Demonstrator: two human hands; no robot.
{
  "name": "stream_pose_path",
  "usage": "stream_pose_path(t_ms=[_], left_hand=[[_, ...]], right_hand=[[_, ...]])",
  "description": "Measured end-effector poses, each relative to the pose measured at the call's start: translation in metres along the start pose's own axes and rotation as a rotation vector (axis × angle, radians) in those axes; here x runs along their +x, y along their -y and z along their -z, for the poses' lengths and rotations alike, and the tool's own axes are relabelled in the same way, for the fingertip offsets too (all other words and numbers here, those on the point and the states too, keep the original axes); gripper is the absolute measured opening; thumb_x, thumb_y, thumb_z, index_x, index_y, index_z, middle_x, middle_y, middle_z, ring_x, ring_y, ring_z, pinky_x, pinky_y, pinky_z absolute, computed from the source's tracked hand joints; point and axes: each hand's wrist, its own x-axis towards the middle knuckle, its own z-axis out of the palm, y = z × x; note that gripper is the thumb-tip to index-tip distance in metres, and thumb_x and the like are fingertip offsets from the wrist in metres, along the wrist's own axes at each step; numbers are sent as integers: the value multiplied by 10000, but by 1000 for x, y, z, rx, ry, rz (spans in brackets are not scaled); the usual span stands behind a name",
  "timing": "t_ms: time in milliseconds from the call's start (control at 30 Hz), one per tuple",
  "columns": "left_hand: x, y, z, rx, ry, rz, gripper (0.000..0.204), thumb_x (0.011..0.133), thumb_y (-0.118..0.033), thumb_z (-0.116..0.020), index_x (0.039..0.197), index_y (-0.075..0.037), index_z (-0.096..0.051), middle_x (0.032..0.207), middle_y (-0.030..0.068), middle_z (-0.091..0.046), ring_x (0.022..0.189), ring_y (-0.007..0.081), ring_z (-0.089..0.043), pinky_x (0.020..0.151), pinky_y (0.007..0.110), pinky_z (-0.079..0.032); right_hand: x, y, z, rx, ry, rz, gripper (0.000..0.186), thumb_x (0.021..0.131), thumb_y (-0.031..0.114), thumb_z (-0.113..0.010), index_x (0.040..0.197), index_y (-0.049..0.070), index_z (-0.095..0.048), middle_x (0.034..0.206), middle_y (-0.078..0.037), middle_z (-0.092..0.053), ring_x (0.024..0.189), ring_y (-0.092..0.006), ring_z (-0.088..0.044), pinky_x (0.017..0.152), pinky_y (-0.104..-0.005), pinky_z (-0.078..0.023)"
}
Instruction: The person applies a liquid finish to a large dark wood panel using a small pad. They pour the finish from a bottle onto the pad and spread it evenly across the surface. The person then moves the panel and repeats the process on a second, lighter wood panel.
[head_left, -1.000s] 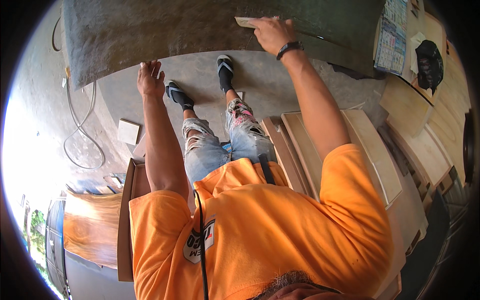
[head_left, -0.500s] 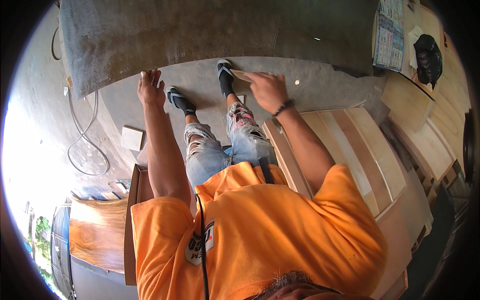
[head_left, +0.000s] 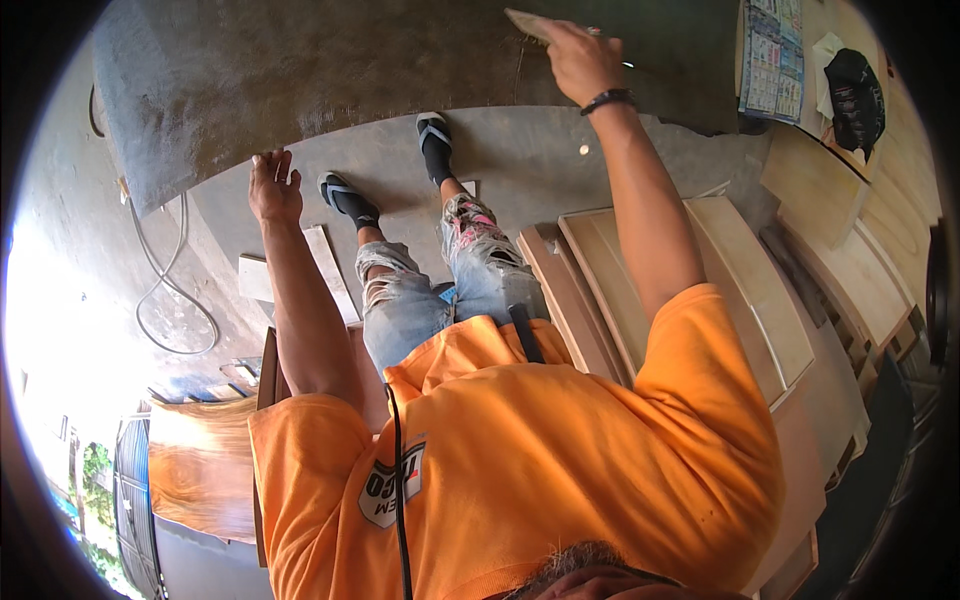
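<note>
A large dark brown board (head_left: 330, 75) with a smeared, shiny surface spans the top of the view. My left hand (head_left: 275, 192) is at its near edge, left of centre, with fingertips against the edge and the fingers partly apart; it holds nothing that I can see. Over the board, right of centre, my right hand (head_left: 585, 68) grips a thin, flat tan piece (head_left: 527, 22) shaped like a spreader. Its tip points up and left, close to the board's surface. My fingers hide the rest of that piece.
Stacked wooden panels (head_left: 735, 260) stand beside my right side. A printed sheet (head_left: 772, 60) and a black plastic bag (head_left: 855, 103) lie at the far right. A grey hose (head_left: 160, 285) loops on the left, near pale board offcuts (head_left: 327, 268) on the floor.
My right hand has moved from the board's near edge up and right over its surface, carrying the flat tan piece. My left hand has shifted slightly left along the edge.
</note>
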Motion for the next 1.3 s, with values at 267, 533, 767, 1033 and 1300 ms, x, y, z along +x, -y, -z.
stream_pose_path(t_ms=[267, 533, 767, 1033, 1300], left_hand=[[9, 2, 13, 24, -49, -25, 309, 946, -354, -440, 1145, -130, -514, 1131, 33, -579, 1083, 196, -506, 848, 412, -325], [-91, 132, -74, 153, 371, 290, 647, 925, -528, -404, 1320, -16, -409, 1257, 109, -546, 1102, 229, -555, 824, 384, -432], [-107, 125, -155, 129, 362, 315, 607, 891, -384, -457, 1354, -14, -328, 1397, 137, -380, 1252, 260, -401, 943, 456, -345], [-92, 120, -151, 263, 363, 373, 701, 859, -479, -443, 1405, -76, -267, 1448, 118, -296, 1341, 292, -220, 1073, 546, -120], [-84, 118, -141, 353, 425, 342, 704, 856, -504, -399, 1404, -81, -268, 1467, 104, -270, 1363, 315, -149, 1064, 562, -94]], right_hand=[[-7, 20, -23, -49, 131, 68, 343, 838, 155, -542, 1173, 222, -575, 1157, 12, -612, 1028, -195, -579, 822, -438, -364], [-7, 30, -19, -64, 113, 50, 322, 840, 149, -528, 1148, 216, -594, 1140, 12, -620, 971, -207, -595, 794, -431, -365], [1, 32, -23, -74, 134, 19, 298, 846, 156, -498, 1112, 212, -620, 1119, 21, -627, 938, -226, -602, 787, -437, -376], [-47, 55, -29, 32, 202, 19, 264, 832, 180, -509, 1063, 202, -633, 1058, -15, -645, 946, -224, -605, 811, -459, -362], [-133, 73, -20, 253, 210, -146, 242, 819, 163, -501, 1011, 143, -647, 1023, -80, -653, 911, -276, -621, 791, -452, -421]])
